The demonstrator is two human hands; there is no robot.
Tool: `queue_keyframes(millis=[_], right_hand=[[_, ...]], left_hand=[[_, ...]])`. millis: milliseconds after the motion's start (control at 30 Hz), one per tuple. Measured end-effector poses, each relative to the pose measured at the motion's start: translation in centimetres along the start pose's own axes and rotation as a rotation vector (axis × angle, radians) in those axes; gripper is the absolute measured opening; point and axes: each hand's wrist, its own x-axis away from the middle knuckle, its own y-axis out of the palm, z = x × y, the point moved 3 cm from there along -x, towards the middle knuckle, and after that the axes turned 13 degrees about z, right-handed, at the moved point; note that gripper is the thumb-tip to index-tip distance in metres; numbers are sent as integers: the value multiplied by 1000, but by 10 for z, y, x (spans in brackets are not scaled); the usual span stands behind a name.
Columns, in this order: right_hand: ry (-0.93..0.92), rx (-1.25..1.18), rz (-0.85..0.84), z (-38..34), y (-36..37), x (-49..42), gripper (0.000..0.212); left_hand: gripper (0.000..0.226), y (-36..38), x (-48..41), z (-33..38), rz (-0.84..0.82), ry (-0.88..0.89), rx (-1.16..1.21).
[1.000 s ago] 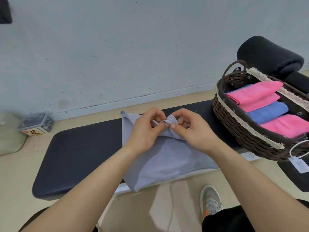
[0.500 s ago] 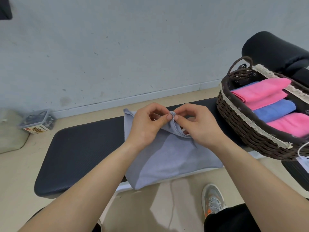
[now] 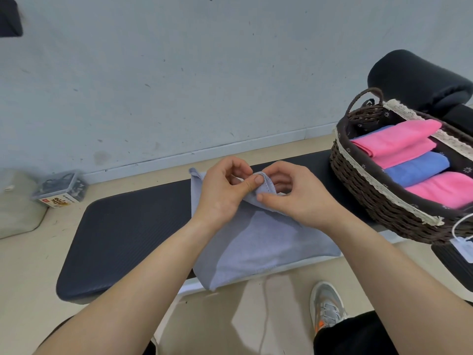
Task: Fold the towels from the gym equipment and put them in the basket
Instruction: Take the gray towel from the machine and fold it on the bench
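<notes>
A grey-lilac towel (image 3: 258, 242) lies across the black padded bench (image 3: 122, 231), its near corner hanging over the front edge. My left hand (image 3: 222, 193) and my right hand (image 3: 299, 198) meet at the towel's far edge and both pinch a raised hemmed fold there. To the right, a dark wicker basket (image 3: 358, 185) with lace trim rests on the bench end. Inside it lie a folded pink towel (image 3: 394, 142), a blue towel (image 3: 417, 170) and another pink towel (image 3: 442, 190).
A black padded roller (image 3: 419, 80) sits behind the basket. A small clear box (image 3: 60, 189) stands on the floor by the wall at left, beside a pale bag (image 3: 18, 203). My shoe (image 3: 326, 306) is on the floor below the bench. A white tag (image 3: 463, 245) hangs from the basket.
Both hands have lifted the pinched towel edge slightly and worked along the hem. The view shifted a little, so the basket sits further right.
</notes>
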Motion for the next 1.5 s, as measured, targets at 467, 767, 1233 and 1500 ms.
queue_keyframes(millis=[467, 767, 1233, 1500], right_hand=[[-25, 188, 322, 21, -16, -19, 11], [34, 41, 442, 7, 4, -29, 10], [142, -124, 204, -26, 30, 2, 8], [36, 184, 310, -20, 38, -12, 9]], left_hand=[[14, -56, -48, -65, -209, 324, -954], [12, -110, -39, -69, -137, 334, -998], [7, -228, 5, -34, -56, -102, -473], [9, -252, -21, -32, 106, -46, -485]])
